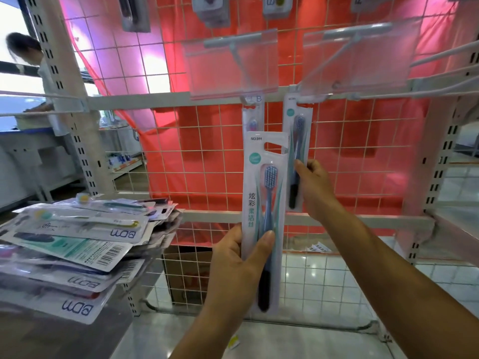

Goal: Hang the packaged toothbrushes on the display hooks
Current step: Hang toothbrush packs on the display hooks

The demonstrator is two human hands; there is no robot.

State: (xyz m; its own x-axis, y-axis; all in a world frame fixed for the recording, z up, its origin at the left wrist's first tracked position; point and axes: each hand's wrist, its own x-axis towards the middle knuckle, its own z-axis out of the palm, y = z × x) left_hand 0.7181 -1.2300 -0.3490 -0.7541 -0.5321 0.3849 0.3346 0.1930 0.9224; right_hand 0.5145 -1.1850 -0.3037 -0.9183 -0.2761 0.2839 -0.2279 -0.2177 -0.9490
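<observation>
My left hand [239, 265] grips a packaged blue toothbrush [264, 198] upright, low on the pack, in front of the wire grid. My right hand [315, 189] pinches the side of a second, matching pack [297, 141] that hangs from a display hook [337, 63] with a clear label holder. Another pack [252, 117] hangs on the neighbouring hook [237, 55], half hidden behind the one I hold. A pile of packaged toothbrushes [77, 242] lies on a metal surface at the left.
A pink wire grid panel [202, 141] with red cloth behind it fills the rack. More packs hang on hooks near the top. Bare hooks [445, 71] stick out at the right. A cardboard box [186, 270] sits low behind the grid. A person stands far left.
</observation>
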